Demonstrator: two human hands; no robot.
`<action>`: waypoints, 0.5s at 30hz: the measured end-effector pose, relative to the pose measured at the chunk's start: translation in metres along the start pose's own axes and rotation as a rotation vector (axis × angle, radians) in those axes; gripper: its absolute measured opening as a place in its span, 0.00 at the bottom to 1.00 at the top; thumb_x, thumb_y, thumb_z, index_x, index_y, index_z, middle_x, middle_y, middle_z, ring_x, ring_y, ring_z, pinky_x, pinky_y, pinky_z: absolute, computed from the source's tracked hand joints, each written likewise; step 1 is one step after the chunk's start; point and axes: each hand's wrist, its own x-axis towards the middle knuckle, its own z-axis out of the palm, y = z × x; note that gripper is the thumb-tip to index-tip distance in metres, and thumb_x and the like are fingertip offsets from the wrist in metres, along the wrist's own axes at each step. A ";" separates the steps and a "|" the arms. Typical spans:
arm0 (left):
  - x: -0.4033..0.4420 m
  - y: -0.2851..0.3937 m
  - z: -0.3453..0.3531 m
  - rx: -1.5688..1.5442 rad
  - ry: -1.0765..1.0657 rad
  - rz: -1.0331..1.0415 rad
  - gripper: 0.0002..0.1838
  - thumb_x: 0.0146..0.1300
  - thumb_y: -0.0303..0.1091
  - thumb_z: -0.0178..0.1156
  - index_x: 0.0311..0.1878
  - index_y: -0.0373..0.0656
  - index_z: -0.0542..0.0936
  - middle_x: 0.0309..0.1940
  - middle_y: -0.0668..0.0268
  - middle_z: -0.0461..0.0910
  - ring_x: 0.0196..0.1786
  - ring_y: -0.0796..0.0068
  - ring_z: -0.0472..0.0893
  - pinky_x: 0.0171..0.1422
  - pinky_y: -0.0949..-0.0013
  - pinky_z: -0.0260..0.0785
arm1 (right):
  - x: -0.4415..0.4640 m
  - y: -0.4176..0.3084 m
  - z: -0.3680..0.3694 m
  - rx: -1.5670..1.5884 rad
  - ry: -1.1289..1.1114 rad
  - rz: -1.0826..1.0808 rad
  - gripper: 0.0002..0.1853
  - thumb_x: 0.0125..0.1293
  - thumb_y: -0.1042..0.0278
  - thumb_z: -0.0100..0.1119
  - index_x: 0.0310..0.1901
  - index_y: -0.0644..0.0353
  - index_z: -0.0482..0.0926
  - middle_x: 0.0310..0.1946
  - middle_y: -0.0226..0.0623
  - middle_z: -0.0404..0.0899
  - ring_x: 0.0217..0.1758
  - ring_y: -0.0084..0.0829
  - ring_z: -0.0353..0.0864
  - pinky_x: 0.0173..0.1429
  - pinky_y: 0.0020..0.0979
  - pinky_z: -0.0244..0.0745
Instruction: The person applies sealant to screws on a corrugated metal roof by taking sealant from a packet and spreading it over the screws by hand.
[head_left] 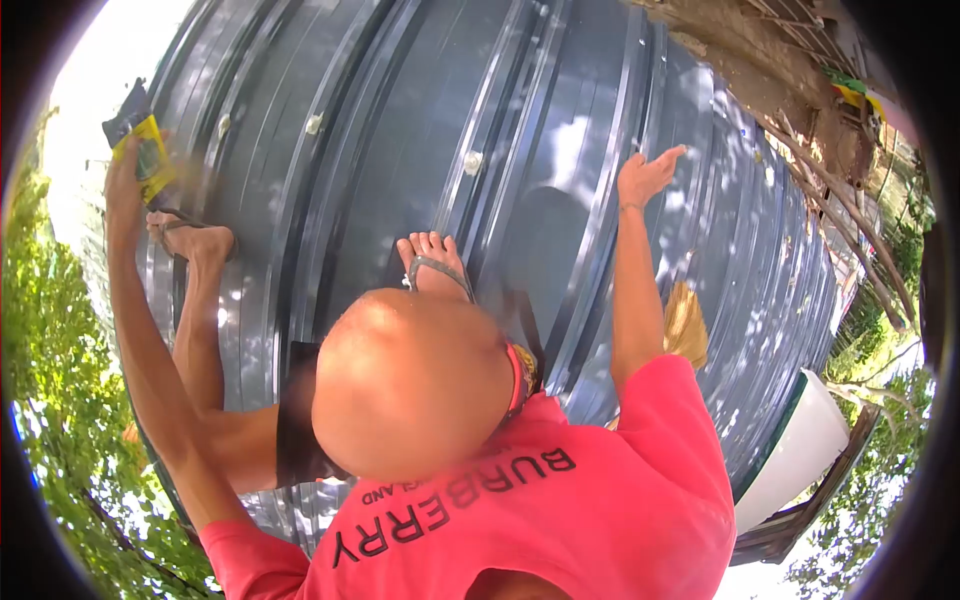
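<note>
At the far left, my left hand (124, 180) is closed around a yellow and dark packet or pad (150, 155), which is partly blurred. The fingers of my right hand (648, 178) are apart, and nothing is in them; the hand is over the ribbed dark metal roofing (420, 120) on the right side. From this view I cannot tell whether it touches the metal. One sandalled foot (438, 268) rests on the roofing near the middle, the other (195, 240) close below my left hand.
A bent knee (410, 385) fills the lower middle. Small pale lumps (473, 162) dot the ribs. A dry brown leaf (685, 325) lies beside my right forearm. Branches (850, 220) and a brown edge border the roofing at the right; a white curved panel (800, 440) is at lower right.
</note>
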 end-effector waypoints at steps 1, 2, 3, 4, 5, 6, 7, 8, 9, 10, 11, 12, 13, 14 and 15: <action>0.005 -0.002 -0.037 -0.018 0.038 -0.017 0.27 0.82 0.50 0.45 0.66 0.36 0.78 0.53 0.63 0.86 0.45 0.79 0.83 0.50 0.72 0.79 | -0.015 0.012 -0.004 0.011 -0.045 0.006 0.46 0.63 0.73 0.51 0.81 0.70 0.41 0.75 0.64 0.57 0.77 0.61 0.59 0.80 0.55 0.50; -0.001 0.004 -0.063 -0.026 0.142 0.004 0.28 0.80 0.52 0.49 0.67 0.36 0.77 0.53 0.64 0.86 0.47 0.80 0.83 0.53 0.74 0.77 | -0.034 0.023 -0.009 -0.012 -0.088 0.010 0.47 0.64 0.72 0.52 0.81 0.69 0.40 0.76 0.64 0.57 0.77 0.61 0.58 0.80 0.55 0.50; -0.008 0.011 -0.087 -0.067 0.147 -0.033 0.29 0.79 0.52 0.51 0.67 0.36 0.77 0.53 0.64 0.85 0.47 0.80 0.82 0.52 0.75 0.76 | -0.056 0.034 -0.015 -0.035 -0.136 0.007 0.47 0.65 0.72 0.53 0.81 0.68 0.39 0.76 0.64 0.56 0.77 0.62 0.58 0.80 0.55 0.50; -0.020 0.017 -0.111 -0.106 0.157 -0.076 0.30 0.78 0.53 0.54 0.67 0.36 0.77 0.54 0.64 0.85 0.47 0.81 0.82 0.51 0.76 0.76 | -0.080 0.040 -0.025 -0.041 -0.202 0.033 0.48 0.65 0.72 0.54 0.82 0.67 0.39 0.77 0.65 0.55 0.78 0.62 0.57 0.80 0.56 0.50; -0.033 0.028 -0.126 -0.102 0.140 -0.105 0.30 0.75 0.53 0.59 0.68 0.37 0.77 0.52 0.65 0.84 0.44 0.82 0.81 0.49 0.77 0.74 | -0.105 0.048 -0.034 -0.085 -0.260 0.017 0.49 0.65 0.69 0.56 0.81 0.69 0.38 0.78 0.64 0.54 0.79 0.61 0.57 0.81 0.53 0.51; -0.036 0.025 -0.146 -0.022 0.113 -0.072 0.30 0.74 0.51 0.61 0.68 0.38 0.77 0.49 0.67 0.83 0.42 0.83 0.80 0.46 0.77 0.74 | -0.134 0.061 -0.039 -0.106 -0.254 -0.054 0.49 0.64 0.70 0.57 0.81 0.69 0.39 0.78 0.64 0.53 0.79 0.61 0.56 0.81 0.53 0.51; -0.043 0.036 -0.153 0.038 0.074 -0.082 0.29 0.73 0.50 0.62 0.68 0.38 0.77 0.48 0.68 0.83 0.41 0.83 0.80 0.45 0.77 0.74 | -0.160 0.079 -0.042 -0.155 -0.242 -0.171 0.50 0.64 0.71 0.58 0.81 0.69 0.39 0.79 0.65 0.50 0.80 0.62 0.53 0.82 0.53 0.48; -0.049 0.050 -0.154 0.091 0.032 -0.096 0.29 0.72 0.49 0.63 0.68 0.38 0.78 0.47 0.69 0.82 0.41 0.83 0.79 0.44 0.77 0.74 | -0.179 0.074 -0.058 -0.193 -0.339 -0.056 0.50 0.64 0.70 0.59 0.81 0.69 0.40 0.79 0.65 0.49 0.81 0.61 0.52 0.82 0.52 0.48; -0.050 0.062 -0.155 0.113 -0.016 -0.095 0.28 0.71 0.47 0.63 0.67 0.39 0.78 0.46 0.70 0.82 0.40 0.84 0.79 0.44 0.77 0.74 | -0.198 0.067 -0.071 -0.236 -0.435 0.054 0.49 0.65 0.69 0.59 0.81 0.69 0.40 0.80 0.64 0.48 0.82 0.61 0.50 0.82 0.52 0.48; -0.041 0.062 -0.161 0.173 -0.027 -0.069 0.28 0.71 0.47 0.63 0.67 0.40 0.78 0.46 0.69 0.81 0.40 0.84 0.79 0.44 0.76 0.74 | -0.215 0.071 -0.075 -0.186 -0.424 0.058 0.49 0.65 0.68 0.59 0.81 0.70 0.41 0.80 0.63 0.47 0.82 0.60 0.49 0.82 0.52 0.48; -0.040 0.068 -0.153 0.184 0.001 -0.020 0.28 0.71 0.48 0.62 0.67 0.39 0.78 0.47 0.69 0.82 0.42 0.83 0.79 0.46 0.75 0.75 | -0.230 0.080 -0.073 -0.137 -0.417 0.063 0.48 0.66 0.66 0.58 0.81 0.70 0.42 0.81 0.62 0.46 0.83 0.59 0.47 0.83 0.52 0.48; -0.042 0.081 -0.144 0.274 -0.061 0.027 0.28 0.71 0.49 0.62 0.66 0.39 0.78 0.48 0.68 0.82 0.44 0.82 0.79 0.48 0.75 0.75 | -0.237 0.084 -0.067 -0.119 -0.413 0.075 0.48 0.67 0.65 0.59 0.81 0.68 0.42 0.81 0.62 0.47 0.83 0.59 0.49 0.82 0.53 0.48; -0.048 0.088 -0.125 0.211 -0.053 0.086 0.28 0.71 0.49 0.61 0.66 0.39 0.79 0.48 0.68 0.83 0.46 0.82 0.79 0.50 0.75 0.74 | -0.243 0.087 -0.061 -0.100 -0.411 0.091 0.48 0.67 0.63 0.60 0.81 0.67 0.42 0.80 0.61 0.48 0.82 0.59 0.50 0.82 0.53 0.49; -0.050 0.086 -0.121 0.289 -0.106 0.120 0.26 0.72 0.48 0.61 0.65 0.39 0.80 0.46 0.68 0.83 0.45 0.83 0.80 0.49 0.76 0.74 | -0.244 0.085 -0.057 -0.078 -0.410 0.107 0.49 0.68 0.61 0.60 0.82 0.65 0.43 0.80 0.61 0.50 0.82 0.59 0.51 0.82 0.53 0.49; -0.049 0.069 -0.122 0.285 -0.145 0.020 0.25 0.72 0.48 0.60 0.63 0.40 0.81 0.45 0.70 0.84 0.43 0.83 0.81 0.49 0.76 0.74 | -0.243 0.080 -0.052 -0.135 -0.400 0.173 0.49 0.68 0.60 0.61 0.82 0.66 0.42 0.79 0.63 0.51 0.81 0.61 0.52 0.81 0.55 0.52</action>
